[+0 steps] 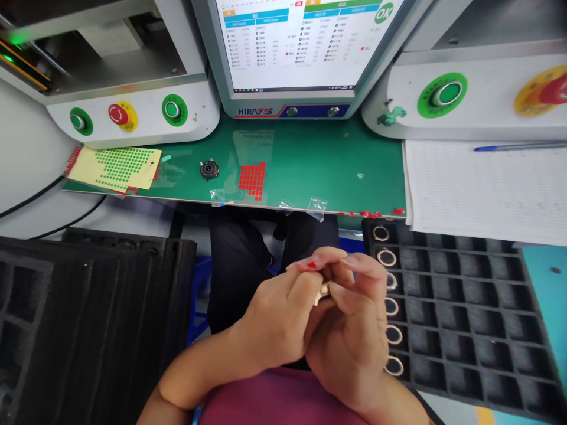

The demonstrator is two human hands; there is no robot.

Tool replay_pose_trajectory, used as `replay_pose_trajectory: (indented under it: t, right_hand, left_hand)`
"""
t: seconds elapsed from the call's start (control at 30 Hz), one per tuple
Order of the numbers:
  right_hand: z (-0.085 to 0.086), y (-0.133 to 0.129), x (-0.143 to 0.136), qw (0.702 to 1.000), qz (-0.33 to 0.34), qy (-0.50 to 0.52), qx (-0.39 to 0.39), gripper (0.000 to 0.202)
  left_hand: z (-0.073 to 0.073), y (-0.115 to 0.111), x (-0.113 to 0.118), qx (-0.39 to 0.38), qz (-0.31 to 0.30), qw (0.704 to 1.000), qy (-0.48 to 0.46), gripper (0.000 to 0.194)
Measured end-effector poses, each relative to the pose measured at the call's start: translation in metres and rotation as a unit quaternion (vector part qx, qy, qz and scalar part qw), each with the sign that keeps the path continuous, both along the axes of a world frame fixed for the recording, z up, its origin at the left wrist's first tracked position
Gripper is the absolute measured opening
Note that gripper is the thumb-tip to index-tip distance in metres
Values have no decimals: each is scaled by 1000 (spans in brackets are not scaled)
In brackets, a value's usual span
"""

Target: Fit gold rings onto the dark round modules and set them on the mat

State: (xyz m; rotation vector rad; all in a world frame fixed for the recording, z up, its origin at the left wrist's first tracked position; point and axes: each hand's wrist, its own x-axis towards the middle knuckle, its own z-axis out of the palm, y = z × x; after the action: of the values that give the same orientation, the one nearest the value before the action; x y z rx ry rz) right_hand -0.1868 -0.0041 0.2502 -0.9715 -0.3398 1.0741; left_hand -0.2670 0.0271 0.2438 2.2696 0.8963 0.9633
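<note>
Both hands meet in front of my chest around a small gold-rimmed watch part (325,289), mostly hidden by the fingers. My left hand (287,313) is closed on its left side, with a small red sticker (312,265) at a fingertip. From the right, my right hand (354,313) grips the same part with curled fingers. A round black watch body (209,169) lies on the green bench mat (310,153), left of a sheet of red stickers (252,180).
A black foam tray (460,295) with gold-rimmed rings in its left column is at the right. Stacked black trays (88,330) stand at the left. Behind are a monitor (301,53), button panels (142,121), yellow sticker sheets (115,168), papers (482,189) and a pen (509,147).
</note>
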Motion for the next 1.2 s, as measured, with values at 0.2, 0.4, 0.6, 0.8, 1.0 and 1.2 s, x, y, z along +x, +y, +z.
replay_pose_trajectory:
  t: [0.2,0.4,0.6,0.8,1.0,1.2]
  right_hand:
    - [0,2,8,999,26,22,-23,33]
    - [-3,-5,37,992,84,-73,54,29]
    - [-7,-11,40,937,100,-256,217,65]
    - [-9,-9,39,935,89,-263,219,74]
    - [-6,-12,38,935,64,-290,196,78]
    - [-17,-5,37,949,34,-259,180,60]
  left_hand:
    - [-3,1,-2,-39,-18,998,-39,13]
    - [-1,-5,-8,-552,-103,756,-335,26]
    - [2,-9,-10,-714,-186,499,-454,33]
    - [1,-8,-7,-722,-179,481,-464,38]
    - [-4,-12,-7,-740,-160,471,-454,29]
    - [-6,-6,-9,-689,-104,597,-396,35]
